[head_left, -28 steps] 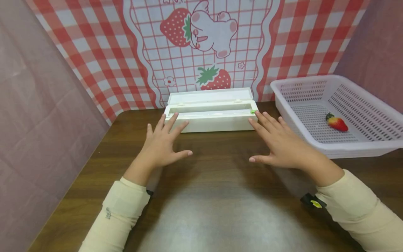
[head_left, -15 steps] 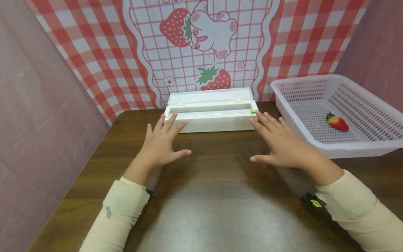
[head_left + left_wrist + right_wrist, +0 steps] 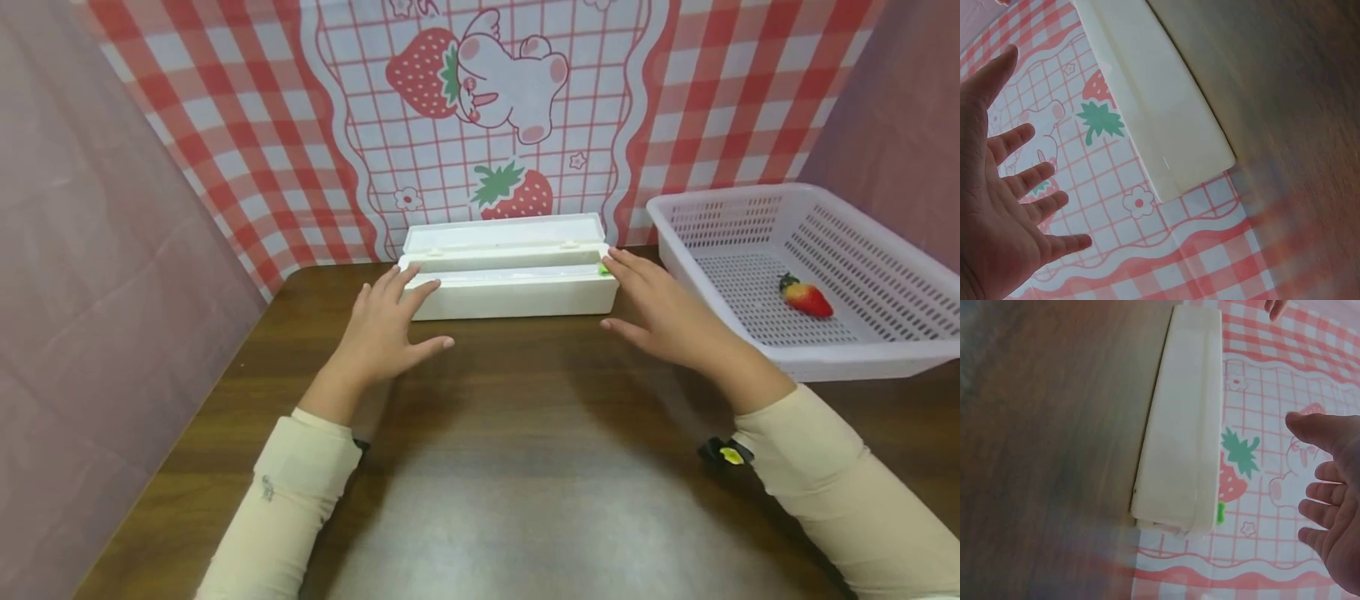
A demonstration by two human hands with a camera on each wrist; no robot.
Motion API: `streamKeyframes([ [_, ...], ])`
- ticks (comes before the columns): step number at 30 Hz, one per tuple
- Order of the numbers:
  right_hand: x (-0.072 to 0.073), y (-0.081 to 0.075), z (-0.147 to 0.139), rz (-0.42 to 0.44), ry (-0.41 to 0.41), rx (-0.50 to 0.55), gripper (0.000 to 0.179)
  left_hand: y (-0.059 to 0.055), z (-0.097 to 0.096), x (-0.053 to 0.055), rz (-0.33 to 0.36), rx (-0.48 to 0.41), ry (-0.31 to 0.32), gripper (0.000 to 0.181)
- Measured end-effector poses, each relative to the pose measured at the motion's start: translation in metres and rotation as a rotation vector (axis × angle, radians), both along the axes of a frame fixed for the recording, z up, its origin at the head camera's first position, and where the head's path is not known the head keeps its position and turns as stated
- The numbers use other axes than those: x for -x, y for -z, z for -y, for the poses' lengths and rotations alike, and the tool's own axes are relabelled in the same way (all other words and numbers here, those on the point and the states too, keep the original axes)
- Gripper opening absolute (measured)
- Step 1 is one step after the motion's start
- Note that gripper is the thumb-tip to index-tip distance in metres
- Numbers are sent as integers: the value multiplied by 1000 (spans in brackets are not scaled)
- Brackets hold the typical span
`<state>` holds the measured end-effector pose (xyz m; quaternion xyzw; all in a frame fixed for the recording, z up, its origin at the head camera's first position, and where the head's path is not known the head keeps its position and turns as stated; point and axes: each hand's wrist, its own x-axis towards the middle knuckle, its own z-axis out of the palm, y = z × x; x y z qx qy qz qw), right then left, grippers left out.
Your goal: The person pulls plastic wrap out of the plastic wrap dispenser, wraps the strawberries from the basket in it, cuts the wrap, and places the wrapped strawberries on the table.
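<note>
A long white box [image 3: 517, 300] stands on the table against the checked cloth, its lid [image 3: 510, 232] tipped back. Whitish film or a roll shows inside, and a small green tab [image 3: 604, 269] sits at the right end. My left hand [image 3: 377, 337] hovers by the box's left end, fingers spread, holding nothing. By the right end, my right hand [image 3: 663, 312] hovers with extended fingers, also holding nothing. Both wrist views show a gap between the box and each hand: the left hand [image 3: 1007, 200] and the right hand [image 3: 1338, 500] are raised apart from it.
A white plastic basket [image 3: 862, 357] stands on the right of the table with a red strawberry [image 3: 806, 297] in it. A red-and-white checked cloth [image 3: 277, 150] hangs behind the box. Pinkish curtains [image 3: 97, 292] flank the brown wooden table [image 3: 510, 467].
My right hand has shifted slightly up and left, its fingers closer together. The left hand's fingers have drawn slightly closer too. The box and basket stay in place; the view has tilted slightly.
</note>
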<state>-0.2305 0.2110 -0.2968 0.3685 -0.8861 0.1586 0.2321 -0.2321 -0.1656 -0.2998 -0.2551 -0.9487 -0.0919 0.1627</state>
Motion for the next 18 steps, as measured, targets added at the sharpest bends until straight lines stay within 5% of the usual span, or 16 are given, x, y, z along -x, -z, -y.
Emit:
streamKeyframes([
  [9,34,8,10,-2,91,62,46,3,1,33,-95,-153,76,60],
  [14,56,15,14,81,176,81,31,8,2,56,-52,-194,87,46],
  [18,72,16,15,127,214,60,26,10,6,74,18,-219,38,38],
])
